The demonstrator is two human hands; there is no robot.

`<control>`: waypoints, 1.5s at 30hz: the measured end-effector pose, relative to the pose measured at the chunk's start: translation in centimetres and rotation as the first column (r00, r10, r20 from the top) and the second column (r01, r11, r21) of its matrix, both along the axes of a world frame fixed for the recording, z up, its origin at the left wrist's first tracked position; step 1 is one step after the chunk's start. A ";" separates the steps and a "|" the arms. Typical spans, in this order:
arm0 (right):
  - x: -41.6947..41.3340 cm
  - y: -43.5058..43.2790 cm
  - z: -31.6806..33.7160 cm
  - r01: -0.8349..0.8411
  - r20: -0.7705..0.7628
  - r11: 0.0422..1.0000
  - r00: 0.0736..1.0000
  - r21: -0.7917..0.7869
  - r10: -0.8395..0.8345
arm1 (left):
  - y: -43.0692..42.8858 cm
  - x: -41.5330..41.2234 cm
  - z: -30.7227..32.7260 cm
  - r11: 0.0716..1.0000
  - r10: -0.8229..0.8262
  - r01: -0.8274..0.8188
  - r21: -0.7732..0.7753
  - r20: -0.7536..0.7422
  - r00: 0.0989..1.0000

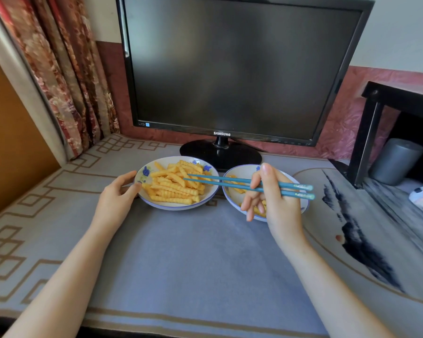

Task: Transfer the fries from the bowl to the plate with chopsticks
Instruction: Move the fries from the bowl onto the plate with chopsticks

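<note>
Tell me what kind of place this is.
Most likely a room at home, a computer corner used for eating: a switched-off monitor stands behind, a floral curtain hangs to the left, and a bowl of fries and a plate sit on a patterned mat.

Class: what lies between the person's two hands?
Head view: the dish heaped with fries, its rim held by the left hand; chopsticks in the right hand reach over it.
</note>
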State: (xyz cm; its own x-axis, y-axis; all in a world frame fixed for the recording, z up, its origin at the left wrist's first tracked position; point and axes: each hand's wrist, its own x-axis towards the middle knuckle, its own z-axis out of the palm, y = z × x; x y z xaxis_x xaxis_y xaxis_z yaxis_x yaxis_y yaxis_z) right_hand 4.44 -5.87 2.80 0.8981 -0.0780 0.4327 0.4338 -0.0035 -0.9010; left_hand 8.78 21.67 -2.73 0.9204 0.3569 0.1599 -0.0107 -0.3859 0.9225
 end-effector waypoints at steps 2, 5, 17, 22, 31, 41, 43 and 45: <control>-0.1 -0.2 0.2 -0.001 0.008 1.000 1.000 -0.003 0.001 | -0.1 0.0 0.0 1.000 0.000 0.000 -0.006 0.003 1.000; 0.0 -0.7 0.6 0.040 0.025 0.999 0.999 0.008 -0.040 | -0.1 0.0 0.0 1.000 0.000 0.000 -0.001 0.000 1.000; 2.1 -5.9 1.3 0.301 -0.016 0.953 0.954 0.029 -0.300 | -0.1 0.0 0.1 1.000 0.006 -0.006 0.010 -0.002 1.000; 2.3 -6.5 1.0 0.313 -0.032 0.949 0.950 0.036 -0.312 | -0.3 -0.2 0.2 1.000 0.000 0.000 0.003 0.008 1.000; 2.5 -6.0 0.8 0.330 -0.061 0.944 0.942 -0.012 -0.330 | -0.2 -0.1 0.2 1.000 -0.003 0.003 -0.001 -0.003 1.000; 0.6 -3.7 2.1 0.237 -0.041 0.952 0.972 0.195 -0.233 | -0.2 -0.1 0.1 1.000 0.003 -0.003 -0.005 -0.002 1.000; 0.5 -3.0 1.9 0.185 -0.038 0.964 0.983 0.190 -0.181 | -0.2 -0.1 0.2 1.000 0.002 -0.002 -0.006 0.002 1.000; 0.3 -2.2 1.6 0.138 -0.039 0.976 0.990 0.166 -0.133 | -0.2 -0.1 0.1 1.000 0.003 -0.003 -0.008 0.003 1.000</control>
